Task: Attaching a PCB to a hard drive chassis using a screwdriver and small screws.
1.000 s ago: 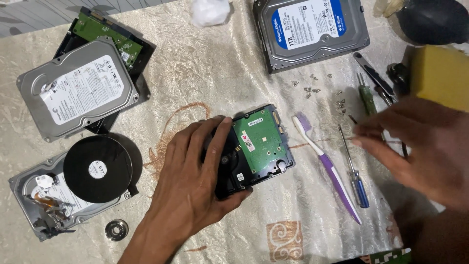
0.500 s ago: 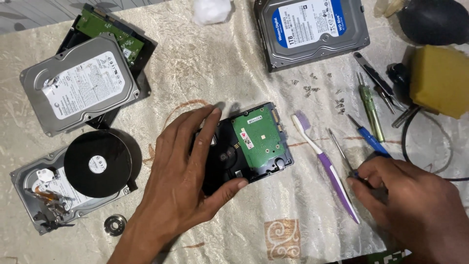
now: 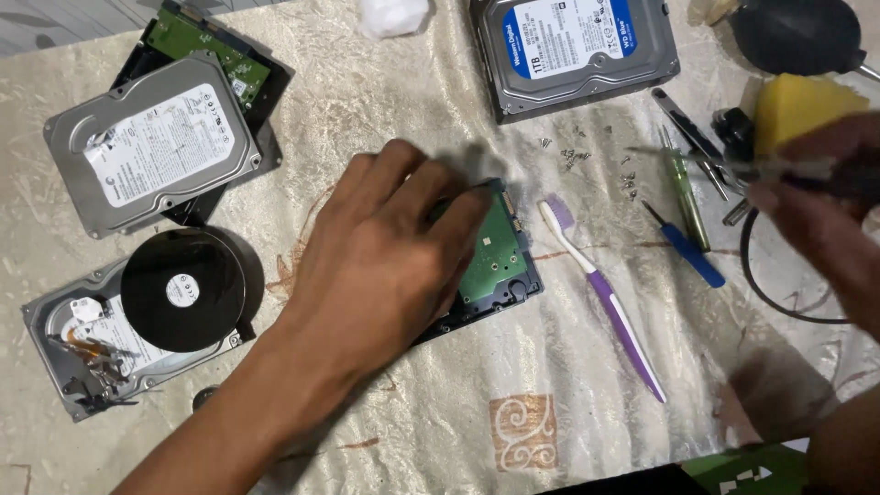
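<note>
Head view: left hand [image 3: 390, 247] presses flat on the drive [image 3: 495, 266], fingers spread over its green board. Right hand [image 3: 820, 206], blurred, pinches a screwdriver [image 3: 706, 160]. Drive seems dense, rigid; grip edges, not the fragile board.

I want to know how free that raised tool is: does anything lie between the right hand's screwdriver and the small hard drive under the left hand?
Yes. The purple toothbrush lies on the cloth between the right hand and the small hard drive, which the left hand partly covers.

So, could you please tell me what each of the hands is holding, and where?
Left hand presses flat on the small hard drive; right hand grips a screwdriver by its handle.
</note>
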